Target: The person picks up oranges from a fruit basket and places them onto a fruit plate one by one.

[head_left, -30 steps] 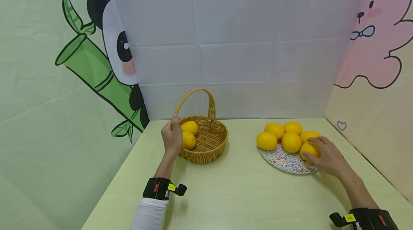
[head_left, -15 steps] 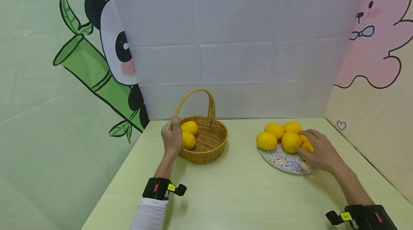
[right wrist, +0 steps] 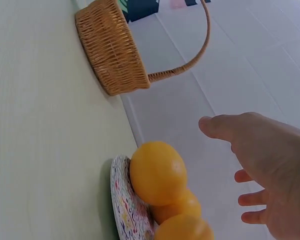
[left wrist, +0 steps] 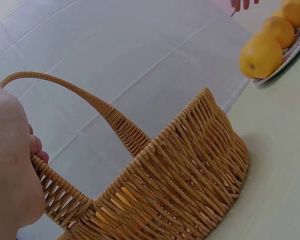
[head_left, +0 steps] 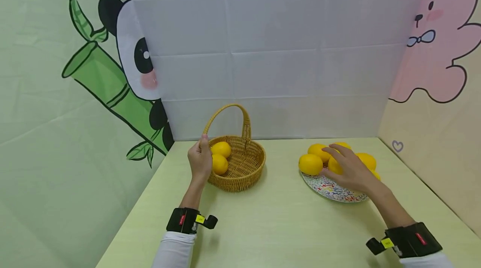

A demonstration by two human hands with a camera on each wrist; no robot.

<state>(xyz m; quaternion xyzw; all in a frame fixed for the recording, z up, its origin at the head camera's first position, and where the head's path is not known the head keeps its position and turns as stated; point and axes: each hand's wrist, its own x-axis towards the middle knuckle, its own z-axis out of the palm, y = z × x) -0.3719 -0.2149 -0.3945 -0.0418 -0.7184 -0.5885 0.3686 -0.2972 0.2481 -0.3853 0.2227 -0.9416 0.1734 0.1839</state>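
My left hand (head_left: 200, 157) grips the left side of the handle of a woven wicker basket (head_left: 240, 182), its thumb lying up along the handle. Two yellow citrus fruits (head_left: 220, 164) lie inside at the basket's left. My right hand (head_left: 351, 174) hovers over the fruit on a patterned plate (head_left: 330, 190), thumb and fingers spread apart with nothing between them. Nearest to its fingertips is the fruit (head_left: 310, 164) at the plate's left edge; several others are partly hidden behind the hand. In the right wrist view, a gap shows between the hand (right wrist: 265, 165) and the fruit (right wrist: 158, 172).
Both things stand on a pale wooden table (head_left: 270, 218), the basket left of the plate with bare tabletop between them. A grey-white cloth backdrop (head_left: 274, 72) rises behind the table. Cartoon-printed side walls (head_left: 45, 113) flank it, and each wrist wears a black camera band (head_left: 413, 239).
My right hand has moved left across the plate, away from the right-hand fruit it was touching, which stays on the plate. The left hand and basket have kept still.
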